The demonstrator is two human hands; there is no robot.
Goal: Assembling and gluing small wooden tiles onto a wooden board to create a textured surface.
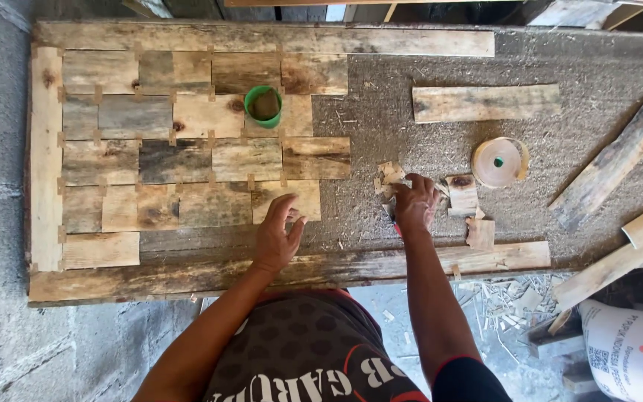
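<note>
A large board [411, 126] lies flat with a wooden frame and rows of short reclaimed wood planks [187, 156] laid on its left half. My left hand [277, 234] rests with spread fingers on the lower edge of a plank [295, 199] in the fourth row. My right hand [414, 202] reaches into a small pile of wood scraps [392, 179], fingers curled over them; something red shows under the palm, too hidden to name. A green cup [263, 106] stands on the planks.
A roll of tape [498, 161] lies right of my right hand. Loose planks [485, 103] and small offcuts [463, 193] sit on the board's right half. Longer boards [612, 160] lean at the right edge. A white sack [630, 353] and debris lie below.
</note>
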